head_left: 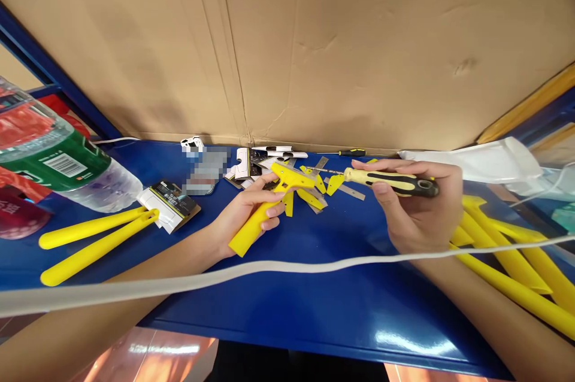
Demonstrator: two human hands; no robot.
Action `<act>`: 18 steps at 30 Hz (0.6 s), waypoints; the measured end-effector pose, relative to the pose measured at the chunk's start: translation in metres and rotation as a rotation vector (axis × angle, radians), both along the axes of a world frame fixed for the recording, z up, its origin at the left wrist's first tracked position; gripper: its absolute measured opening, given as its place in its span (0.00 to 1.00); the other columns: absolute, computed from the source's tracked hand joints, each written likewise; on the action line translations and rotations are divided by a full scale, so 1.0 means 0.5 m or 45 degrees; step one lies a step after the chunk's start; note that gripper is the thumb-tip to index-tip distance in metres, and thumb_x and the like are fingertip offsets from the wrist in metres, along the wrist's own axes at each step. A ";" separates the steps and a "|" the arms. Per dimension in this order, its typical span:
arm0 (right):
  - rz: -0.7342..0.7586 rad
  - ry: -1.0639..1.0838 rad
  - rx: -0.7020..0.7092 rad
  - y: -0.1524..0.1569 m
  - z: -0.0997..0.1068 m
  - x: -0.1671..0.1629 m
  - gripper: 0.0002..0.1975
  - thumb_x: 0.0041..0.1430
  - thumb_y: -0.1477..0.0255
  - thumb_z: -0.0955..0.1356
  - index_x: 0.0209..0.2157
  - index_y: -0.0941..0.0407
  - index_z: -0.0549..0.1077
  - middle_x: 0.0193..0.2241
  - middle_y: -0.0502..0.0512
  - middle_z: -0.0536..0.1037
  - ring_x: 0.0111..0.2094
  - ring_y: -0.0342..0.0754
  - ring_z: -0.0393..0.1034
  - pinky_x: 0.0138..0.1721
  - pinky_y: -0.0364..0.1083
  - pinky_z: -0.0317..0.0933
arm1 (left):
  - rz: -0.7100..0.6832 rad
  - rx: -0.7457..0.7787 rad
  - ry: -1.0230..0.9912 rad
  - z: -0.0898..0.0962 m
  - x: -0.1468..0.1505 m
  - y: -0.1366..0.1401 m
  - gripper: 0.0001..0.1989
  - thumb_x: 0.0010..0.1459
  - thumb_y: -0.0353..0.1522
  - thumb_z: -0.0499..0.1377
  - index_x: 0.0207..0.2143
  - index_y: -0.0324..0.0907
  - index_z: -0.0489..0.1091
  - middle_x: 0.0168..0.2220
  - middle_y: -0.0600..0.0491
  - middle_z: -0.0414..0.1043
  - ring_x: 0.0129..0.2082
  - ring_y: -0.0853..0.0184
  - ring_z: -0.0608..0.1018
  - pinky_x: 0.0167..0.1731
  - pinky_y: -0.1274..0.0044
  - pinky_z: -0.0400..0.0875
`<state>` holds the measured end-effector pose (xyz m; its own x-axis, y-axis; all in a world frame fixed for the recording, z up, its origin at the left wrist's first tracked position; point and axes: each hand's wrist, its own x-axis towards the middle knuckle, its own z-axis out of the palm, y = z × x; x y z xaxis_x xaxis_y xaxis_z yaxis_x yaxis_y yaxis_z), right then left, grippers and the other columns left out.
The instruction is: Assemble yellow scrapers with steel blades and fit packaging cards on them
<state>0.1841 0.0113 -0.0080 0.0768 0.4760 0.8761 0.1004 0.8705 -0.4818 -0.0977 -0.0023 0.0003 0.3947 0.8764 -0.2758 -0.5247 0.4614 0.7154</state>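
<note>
At the centre of the frame the left hand (245, 211) grips a yellow scraper (265, 211) by its handle, above the blue table (314, 304). The right hand (415, 205) clasps a yellow-and-black screwdriver (390, 181), its tip on the scraper's head. Loose blades (348, 189) lie just behind.

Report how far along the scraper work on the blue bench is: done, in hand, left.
Done, apparently: two yellow scrapers lie together at the left. In hand: the left hand grips a yellow scraper while the right hand holds a screwdriver, tip at the scraper's head. Left: loose blades and small yellow parts behind, and a pile of yellow handles at the right.
</note>
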 end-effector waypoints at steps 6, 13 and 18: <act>0.037 -0.012 -0.038 -0.006 -0.007 -0.003 0.18 0.68 0.77 0.80 0.53 0.47 0.77 0.47 0.59 0.89 0.49 0.65 0.91 0.51 0.69 0.88 | 0.043 -0.040 -0.023 0.000 0.004 -0.005 0.27 0.59 0.21 0.73 0.57 0.49 0.73 0.49 0.49 0.82 0.21 0.78 0.72 0.15 0.85 0.64; 0.066 -0.044 -0.023 -0.005 -0.013 0.001 0.21 0.67 0.82 0.78 0.55 0.48 0.77 0.49 0.56 0.90 0.51 0.61 0.91 0.51 0.63 0.89 | 0.060 -0.015 0.002 0.010 0.007 -0.008 0.27 0.60 0.20 0.70 0.59 0.45 0.71 0.53 0.46 0.82 0.22 0.79 0.72 0.16 0.85 0.66; 0.077 -0.054 -0.022 -0.007 -0.017 0.000 0.22 0.66 0.85 0.78 0.54 0.49 0.76 0.49 0.55 0.90 0.52 0.58 0.91 0.55 0.60 0.88 | 0.060 -0.003 -0.008 0.012 0.002 -0.007 0.27 0.61 0.20 0.70 0.58 0.45 0.70 0.56 0.45 0.81 0.22 0.79 0.72 0.17 0.85 0.68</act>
